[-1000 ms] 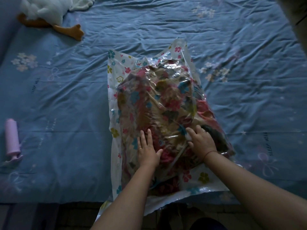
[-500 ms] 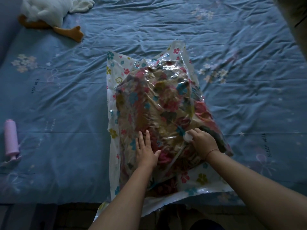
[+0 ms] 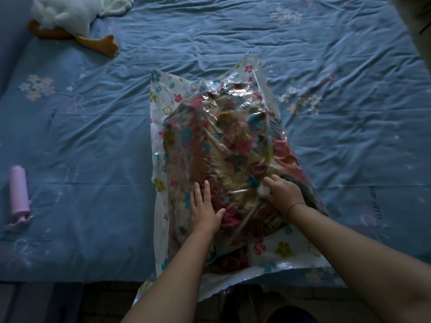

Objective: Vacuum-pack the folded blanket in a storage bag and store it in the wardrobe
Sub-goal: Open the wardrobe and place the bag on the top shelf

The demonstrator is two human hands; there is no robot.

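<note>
A clear storage bag (image 3: 161,106) with a flower print lies on the blue bed sheet. Inside it is the folded floral blanket (image 3: 224,145), and the plastic clings to it in wrinkles. My left hand (image 3: 204,208) presses flat on the bag's near left part, fingers straight. Over on the near right part, the fingers of my right hand (image 3: 283,194) curl round the small white valve cap (image 3: 264,190). The bag's near edge hangs over the side of the bed.
A lilac hand pump (image 3: 19,194) lies on the blue bed sheet (image 3: 93,136) at the left. A white plush duck (image 3: 67,17) with orange feet rests at the far left corner. The bed's near edge and dark floor run along the bottom.
My right hand has turned a little at the valve, so the white cap now shows between its fingers. My left hand stays pressed on the bag.
</note>
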